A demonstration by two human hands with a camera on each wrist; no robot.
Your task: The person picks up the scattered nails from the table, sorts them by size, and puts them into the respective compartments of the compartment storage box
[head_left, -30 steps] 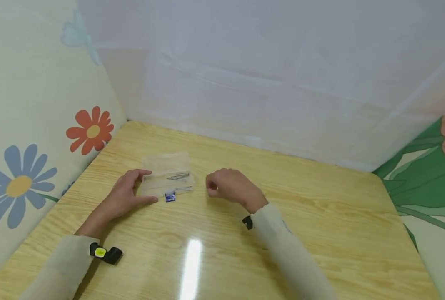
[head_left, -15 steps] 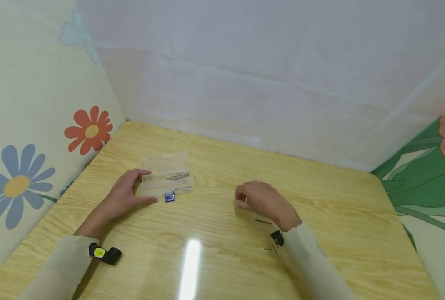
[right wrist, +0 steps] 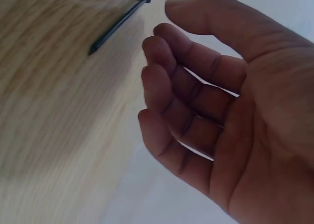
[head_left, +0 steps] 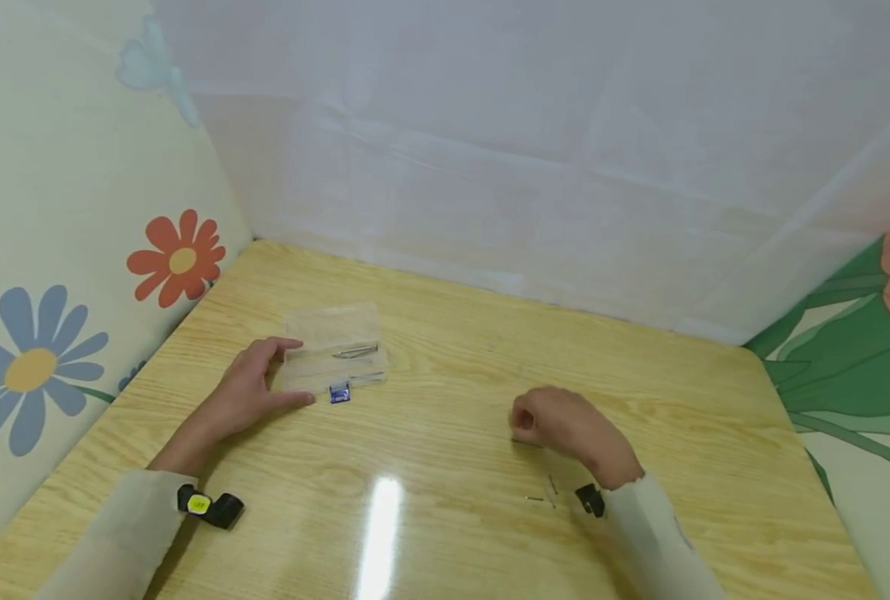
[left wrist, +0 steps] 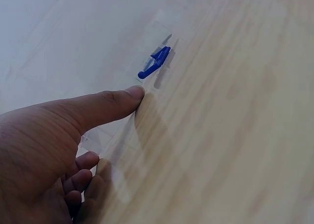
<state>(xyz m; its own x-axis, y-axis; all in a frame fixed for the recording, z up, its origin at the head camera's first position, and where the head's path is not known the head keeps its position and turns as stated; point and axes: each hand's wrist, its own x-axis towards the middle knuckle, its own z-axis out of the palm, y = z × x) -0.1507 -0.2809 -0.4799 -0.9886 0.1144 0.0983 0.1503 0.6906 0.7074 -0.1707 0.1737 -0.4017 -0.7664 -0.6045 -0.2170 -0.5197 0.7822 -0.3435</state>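
A clear box lies on the table with its lid laid back, small metal pieces inside. At its left end, my left hand spans it, the thumb against the front edge and the index finger near the lid side. A blue piece is at the box's front edge, beyond the thumb in the left wrist view. Over the table further right is my right hand, fingers loosely bent and holding nothing. Close to its fingertips, a dark nail lies on the wood, partly hidden in the head view.
More small nails lie on the table near the right wrist, which wears a black strap device. A similar device is on the left wrist. A white sheet stands behind the wooden table, with flower-patterned walls at both sides.
My right hand has moved right and toward the table's front, away from the box to the nails. The left hand and the box have stayed put.
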